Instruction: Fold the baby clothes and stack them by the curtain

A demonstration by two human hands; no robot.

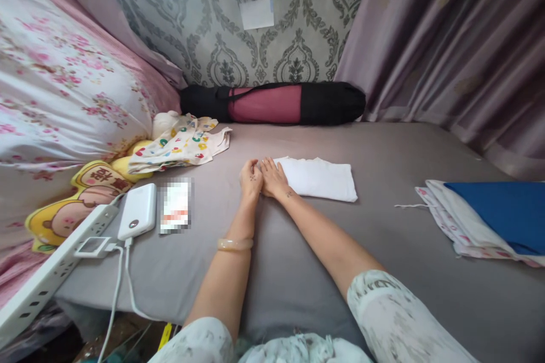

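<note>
A folded white cloth [319, 177] lies flat on the grey sheet, its long side running left to right. My right hand [273, 177] presses flat over the left end of the cloth, fingers stretched out. Right beside it, my left hand [251, 177] is closed with its fingers curled in against the right hand. Whatever the left fingers hold, if anything, is hidden, as is the cloth's left edge.
Folded fabrics with a blue piece on top [498, 212] lie at the right. At left are a patterned garment [183, 144], a white power bank [138, 211], a blurred packet [175, 204] and a power strip [38, 295] with cables. A black and maroon bag [264, 105] lies along the wall.
</note>
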